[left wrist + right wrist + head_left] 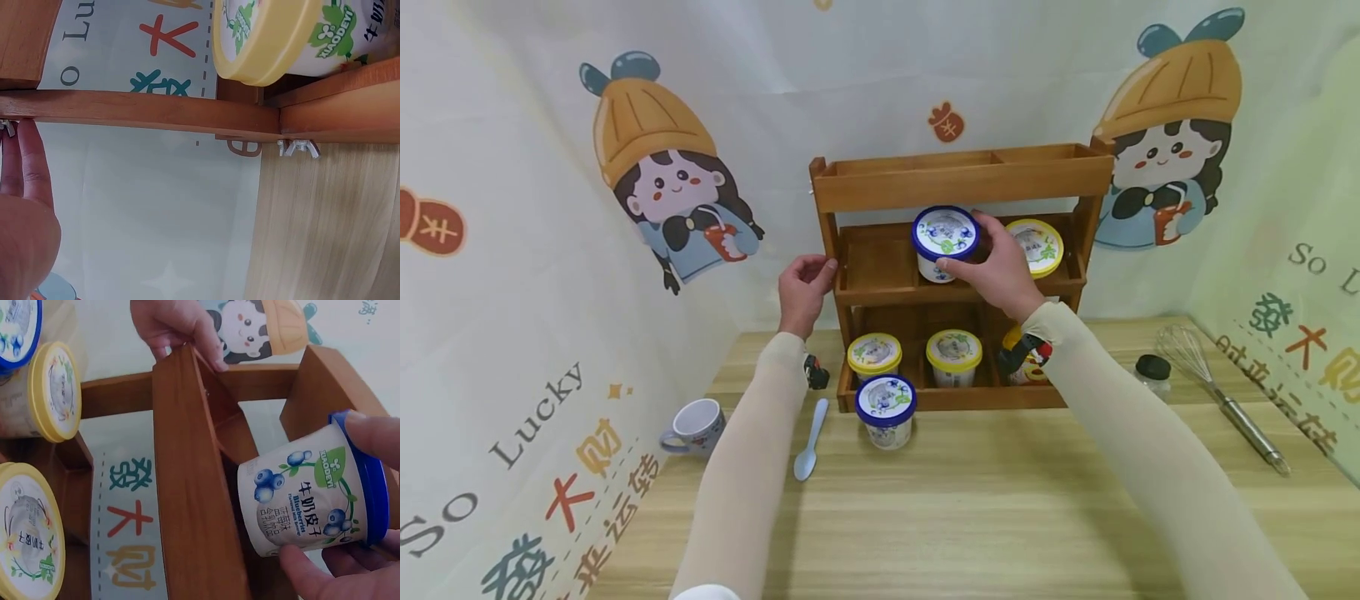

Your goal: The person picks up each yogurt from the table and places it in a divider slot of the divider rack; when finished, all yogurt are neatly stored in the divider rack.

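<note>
My right hand (1000, 271) grips a blue-lidded blueberry milk-pudding tub (946, 242) at the middle tier of a wooden shelf rack (880, 296). In the right wrist view, thumb and fingers span the tub (300, 490) from lid to base; whether it rests on the tier cannot be told. My left hand (803, 292) holds the rack's left side, its fingers against the frame (156, 112) near a wing nut. A yellow-lidded tub (1037, 246) sits right of my right hand. Below are two yellow-lidded tubs (875, 354) (954, 354) on the lower tier.
Another blue-lidded tub (886, 410) stands on the table before the rack, beside a pale blue spoon (809, 446). A mug (696, 425) is at left. A black-lidded jar (1152, 375) and a whisk (1221, 392) lie right. My right wrist partly hides an orange-yellow container (1026, 371).
</note>
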Action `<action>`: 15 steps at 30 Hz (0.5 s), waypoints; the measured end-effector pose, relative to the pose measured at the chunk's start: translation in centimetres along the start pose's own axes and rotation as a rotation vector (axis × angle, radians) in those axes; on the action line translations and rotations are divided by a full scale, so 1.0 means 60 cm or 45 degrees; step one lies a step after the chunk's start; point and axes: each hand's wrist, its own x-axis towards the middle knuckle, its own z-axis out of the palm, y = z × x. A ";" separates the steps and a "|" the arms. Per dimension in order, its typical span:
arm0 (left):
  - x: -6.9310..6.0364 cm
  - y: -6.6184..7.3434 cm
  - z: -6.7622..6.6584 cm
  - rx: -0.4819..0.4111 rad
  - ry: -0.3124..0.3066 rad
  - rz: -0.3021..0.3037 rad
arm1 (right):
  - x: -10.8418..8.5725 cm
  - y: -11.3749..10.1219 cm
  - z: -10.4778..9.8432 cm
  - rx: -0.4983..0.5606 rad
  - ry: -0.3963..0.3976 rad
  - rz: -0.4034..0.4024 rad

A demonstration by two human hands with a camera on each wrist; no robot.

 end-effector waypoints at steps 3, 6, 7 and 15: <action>0.002 -0.001 0.001 0.026 0.011 0.016 | 0.010 0.003 0.005 -0.027 0.027 -0.029; 0.004 -0.003 0.003 0.029 0.015 0.025 | 0.015 0.009 0.009 -0.081 0.031 -0.028; 0.004 -0.004 0.003 0.027 0.014 0.023 | 0.015 0.011 0.011 -0.103 0.032 -0.028; -0.004 0.000 0.001 0.030 -0.015 -0.011 | 0.009 0.033 0.028 -0.213 0.049 -0.062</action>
